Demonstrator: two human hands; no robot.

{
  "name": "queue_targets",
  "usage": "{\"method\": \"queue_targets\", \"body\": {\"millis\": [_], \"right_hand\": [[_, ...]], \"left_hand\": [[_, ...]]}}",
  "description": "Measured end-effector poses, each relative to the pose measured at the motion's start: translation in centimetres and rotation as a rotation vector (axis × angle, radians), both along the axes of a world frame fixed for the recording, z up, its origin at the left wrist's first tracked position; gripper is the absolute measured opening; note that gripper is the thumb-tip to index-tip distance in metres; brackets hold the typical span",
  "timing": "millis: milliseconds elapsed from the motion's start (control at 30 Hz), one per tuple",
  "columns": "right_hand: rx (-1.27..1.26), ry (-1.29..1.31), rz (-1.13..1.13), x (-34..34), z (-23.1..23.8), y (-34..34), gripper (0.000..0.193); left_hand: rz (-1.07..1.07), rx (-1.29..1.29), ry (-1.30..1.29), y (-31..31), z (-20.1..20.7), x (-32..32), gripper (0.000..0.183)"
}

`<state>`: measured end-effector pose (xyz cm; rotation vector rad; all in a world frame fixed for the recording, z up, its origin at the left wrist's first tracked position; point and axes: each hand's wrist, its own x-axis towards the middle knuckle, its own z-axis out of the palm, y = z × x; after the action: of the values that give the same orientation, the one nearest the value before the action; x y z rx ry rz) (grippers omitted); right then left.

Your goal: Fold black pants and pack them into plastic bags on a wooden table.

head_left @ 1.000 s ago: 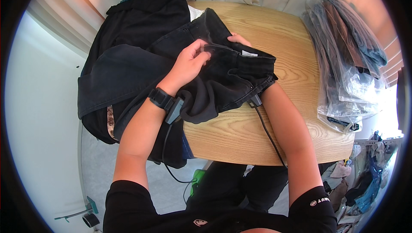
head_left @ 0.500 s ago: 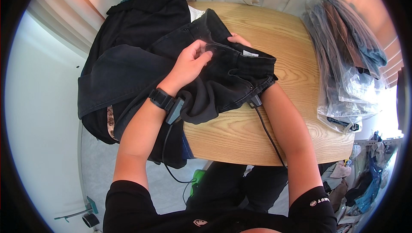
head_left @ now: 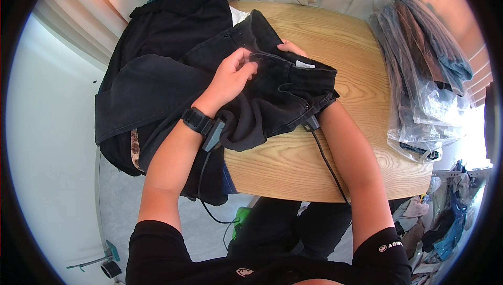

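Black jeans [head_left: 293,85] lie across the table, with the waistband toward the far right and a white label inside it. My left hand [head_left: 234,76] is closed at the front of the waistband, near the fly, thumb and fingers pinching the dark cloth. My right hand [head_left: 292,48] reaches beneath the jeans from the right. Only its fingertips show, curled over the far side of the waistband; the rest is covered by the cloth. A black strap with a grey device [head_left: 203,125] is around my left wrist, with a cable trailing down.
A heap of black garments [head_left: 173,25] covers the table's left side. Folded trousers in clear plastic bags [head_left: 419,75] are stacked on the right. The wooden table [head_left: 356,38] ends in a curved near edge. More bagged clothes [head_left: 445,227] lie low at the right.
Almost nothing differs. My left hand has shifted very slightly at the waistband, still on the jeans.
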<state>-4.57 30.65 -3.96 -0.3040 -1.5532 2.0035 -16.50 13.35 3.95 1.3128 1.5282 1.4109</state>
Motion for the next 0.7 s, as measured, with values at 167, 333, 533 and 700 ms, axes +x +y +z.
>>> {"method": "queue_targets", "body": {"millis": [167, 333, 533, 700], "right_hand": [[-0.028, 0.048, 0.003, 0.1, 0.2, -0.7, 0.036], [-0.082, 0.073, 0.073, 0.5, 0.5, -0.7, 0.037], [-0.032, 0.088, 0.056, 0.7, 0.7, -0.8, 0.036], [-0.078, 0.087, 0.069, 0.9, 1.0, -1.1, 0.033]], "left_hand": [[-0.001, -0.002, -0.006, -0.1, -0.1, -0.2, 0.008], [0.002, 0.001, -0.006, -0.1, -0.2, -0.2, 0.007], [0.004, -0.001, -0.002, 0.0, 0.0, 0.0, 0.005], [0.004, 0.000, -0.016, -0.1, 0.0, -0.1, 0.005]]}}
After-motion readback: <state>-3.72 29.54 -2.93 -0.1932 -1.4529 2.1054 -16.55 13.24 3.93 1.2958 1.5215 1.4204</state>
